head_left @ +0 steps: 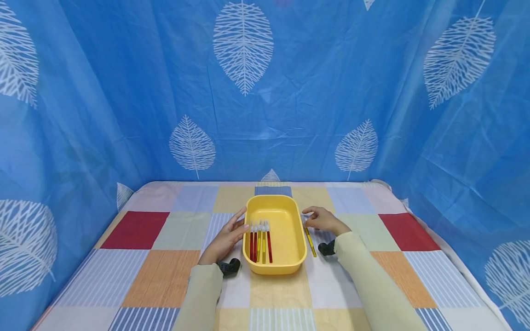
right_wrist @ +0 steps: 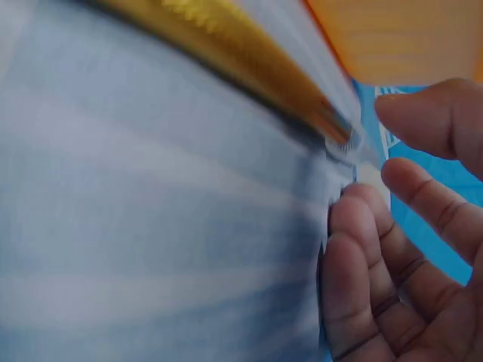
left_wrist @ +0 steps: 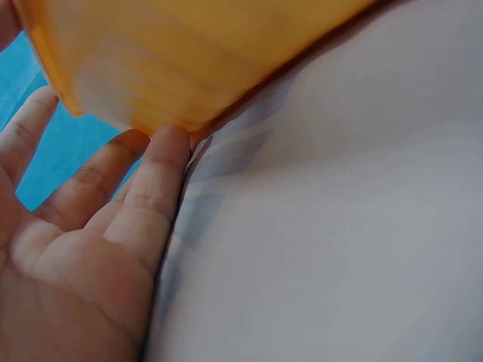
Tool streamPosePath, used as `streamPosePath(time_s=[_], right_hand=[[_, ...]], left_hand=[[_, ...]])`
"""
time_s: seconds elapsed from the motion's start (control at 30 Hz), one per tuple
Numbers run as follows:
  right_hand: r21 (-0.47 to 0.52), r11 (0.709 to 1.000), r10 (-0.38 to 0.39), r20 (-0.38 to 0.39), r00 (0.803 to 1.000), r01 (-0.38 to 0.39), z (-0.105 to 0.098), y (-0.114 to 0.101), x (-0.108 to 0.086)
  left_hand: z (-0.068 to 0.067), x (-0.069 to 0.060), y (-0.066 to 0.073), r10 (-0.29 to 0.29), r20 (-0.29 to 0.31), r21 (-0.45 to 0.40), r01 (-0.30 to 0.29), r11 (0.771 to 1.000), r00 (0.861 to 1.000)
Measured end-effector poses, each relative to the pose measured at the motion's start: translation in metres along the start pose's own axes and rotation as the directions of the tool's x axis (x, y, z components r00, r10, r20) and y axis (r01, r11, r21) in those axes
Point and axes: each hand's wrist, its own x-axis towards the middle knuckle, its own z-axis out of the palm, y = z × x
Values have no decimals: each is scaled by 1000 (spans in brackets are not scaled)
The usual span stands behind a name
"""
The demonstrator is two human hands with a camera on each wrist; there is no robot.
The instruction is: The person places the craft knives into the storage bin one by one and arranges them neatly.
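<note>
A yellow plastic basin [head_left: 275, 269] stands on the table, with several slim pen-like tools [head_left: 270, 246] lying side by side in its left half. Their barrels are red or gold, their ends pale and clear. My left hand [head_left: 225, 239] rests against the basin's left wall, fingertips touching the outside and thumb at the rim. Outside the basin, on the right, lies one gold pen-like tool [right_wrist: 264, 64] with a textured barrel and a clear tip. Around that tip hovers my right hand [head_left: 325, 220], thumb and index finger apart, the other fingers bent near the cloth.
A patchwork-patterned cloth [head_left: 165, 276] covers the table. Blue curtains [head_left: 290, 115] with white leaf prints hang behind it and on both sides. Black wrist devices [head_left: 327, 248] sit near both hands.
</note>
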Motion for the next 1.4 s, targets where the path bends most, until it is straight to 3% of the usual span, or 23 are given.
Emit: streamPosePath(time_s=[0.23,0.83,1.13,1.4], right_hand=[[3,1000,15,66,998,-16,1,-3,0],[18,999,29,34,999,-30,1,-7,0],[102,995,-35,93,995,25,-10,-7,-8],[112,988,-115,81,990,106,-19,-11,-18]], left_hand=[[-1,2,-2,-11,-16,1,11,1000,1000],[-3,2,-3,-14,-3,-4,14,1000,1000],[-1,2,-5,-10,-14,-2,10,1000,1000],[-1,1,-2,-12,-11,6,12,1000,1000]])
